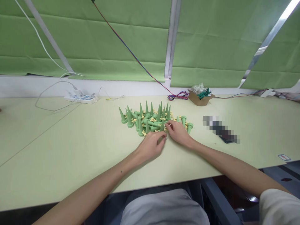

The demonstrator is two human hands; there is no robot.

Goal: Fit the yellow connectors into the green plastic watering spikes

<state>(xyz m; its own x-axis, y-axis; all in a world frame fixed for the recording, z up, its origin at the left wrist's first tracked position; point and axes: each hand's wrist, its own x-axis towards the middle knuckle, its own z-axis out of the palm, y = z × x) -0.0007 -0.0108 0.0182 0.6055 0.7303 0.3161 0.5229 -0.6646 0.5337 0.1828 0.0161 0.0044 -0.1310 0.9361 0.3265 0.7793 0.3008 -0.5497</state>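
Green cone pile (152, 123) on surface (82, 140), some cones (147, 107) upright. Left hand (150, 145) at pile's near edge, right hand (178, 132) at pile's near right; both hands' fingers narrow, contents can't tell. Risk: knuckle brush topples cones; crowded yellow pieces (153, 119) snag, drag neighbours.

No readable text, brand or number from here. One sign-like mark: small sticker (284, 157) on the surface (93, 150), near its front edge at far right. Blue outline, red curved mark inside, too small to make out. Power strip (82, 99) has blue patches by the sockets, no legible print.
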